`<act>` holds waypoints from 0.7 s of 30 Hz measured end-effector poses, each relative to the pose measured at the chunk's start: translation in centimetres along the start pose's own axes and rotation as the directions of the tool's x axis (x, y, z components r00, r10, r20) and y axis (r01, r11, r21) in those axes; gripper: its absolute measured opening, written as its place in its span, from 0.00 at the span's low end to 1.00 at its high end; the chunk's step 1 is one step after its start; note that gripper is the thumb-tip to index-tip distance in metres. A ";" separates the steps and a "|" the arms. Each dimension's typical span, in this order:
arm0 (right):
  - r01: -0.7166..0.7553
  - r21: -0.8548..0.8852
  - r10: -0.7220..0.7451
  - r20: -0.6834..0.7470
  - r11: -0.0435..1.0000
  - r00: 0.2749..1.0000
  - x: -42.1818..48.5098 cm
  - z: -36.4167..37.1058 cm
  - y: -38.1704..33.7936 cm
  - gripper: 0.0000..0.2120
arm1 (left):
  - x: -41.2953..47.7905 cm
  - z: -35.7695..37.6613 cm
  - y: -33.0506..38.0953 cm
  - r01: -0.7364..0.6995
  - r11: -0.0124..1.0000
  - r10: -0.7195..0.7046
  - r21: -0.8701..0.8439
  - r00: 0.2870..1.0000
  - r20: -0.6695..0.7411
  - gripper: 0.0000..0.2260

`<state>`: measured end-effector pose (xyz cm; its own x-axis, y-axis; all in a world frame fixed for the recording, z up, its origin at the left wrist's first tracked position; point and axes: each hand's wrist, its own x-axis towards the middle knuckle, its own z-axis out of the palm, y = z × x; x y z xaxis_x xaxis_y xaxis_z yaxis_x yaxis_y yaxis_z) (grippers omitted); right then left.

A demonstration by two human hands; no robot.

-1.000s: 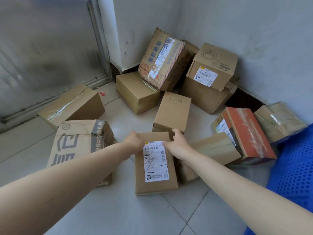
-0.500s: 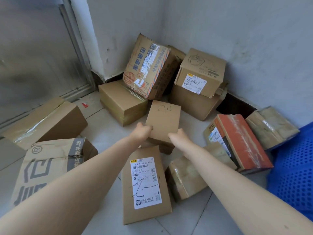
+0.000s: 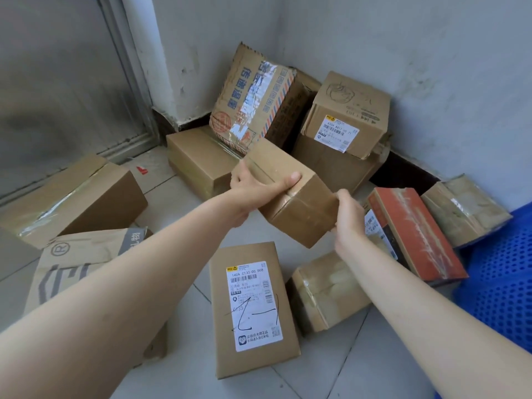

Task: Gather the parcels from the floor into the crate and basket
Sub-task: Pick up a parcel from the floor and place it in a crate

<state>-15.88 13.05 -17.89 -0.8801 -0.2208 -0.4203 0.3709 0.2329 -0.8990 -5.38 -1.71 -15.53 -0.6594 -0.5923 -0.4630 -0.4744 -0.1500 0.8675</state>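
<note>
- A second ago both hands were on the far end of the labelled parcel (image 3: pixel 253 309). That one now lies flat on the floor tiles (image 3: pixel 331 370) with nobody touching it.
- Half a second ago the person had moved on to the small box (image 3: pixel 302 217) just behind it, which was still sitting on the floor with its handwritten number facing up.
- Now that small box is off the floor, held in the air above the gap between the labelled parcel and the corner pile. It's tilted, with a taped seam on top.
- The left hand (image 3: pixel 256 187) grasps the box's left end, thumb laid across the top along the tape and fingers wrapped underneath.
- The right hand (image 3: pixel 349 218) clasps the lower right corner. Its fingers are tucked behind the cardboard.
- For the task, this looks like one parcel picked up and ready to carry, but nothing dropped off yet.
- The blue perforated container (image 3: pixel 501 283) at the right edge is probably the crate or the basket. Only a corner shows, so it's hard to say which.
- Plenty is still down there: roughly ten more parcels are scattered across the tiles and stacked in the corner. It looks like early days.
</note>
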 end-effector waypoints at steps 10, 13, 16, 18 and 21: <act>0.033 0.093 -0.073 0.475 0.995 0.877 -2.0 -1.2 -3.4 0.31 | -3.4 0.4 0.0 -0.493 0.854 0.490 -0.168 0.870 -0.059 0.34; 0.028 0.190 -0.116 0.468 0.981 0.876 -2.7 -1.7 -4.0 0.22 | -4.0 0.3 1.8 -0.511 0.842 0.533 0.173 0.838 -0.120 0.42; -0.068 0.242 -0.067 0.511 0.968 0.857 -3.4 -1.8 -4.0 0.26 | -4.0 0.1 2.7 -0.252 0.929 0.302 0.271 0.939 -0.163 0.58; -0.095 0.206 -0.030 0.532 0.974 0.846 -3.7 -2.0 -3.6 0.25 | -4.0 -0.2 2.7 -0.231 0.967 0.236 0.109 0.971 -0.039 0.59; -0.022 0.118 -0.033 0.445 0.993 0.895 -3.4 -2.5 -3.4 0.14 | -4.2 -1.1 2.3 -0.252 0.958 0.265 0.139 0.960 -0.088 0.45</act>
<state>-14.87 15.33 -13.10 -0.6678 -0.6268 -0.4014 0.4228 0.1243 -0.8977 -3.03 -0.38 -11.42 -0.7077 -0.6780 -0.1986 -0.3693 0.1152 0.9222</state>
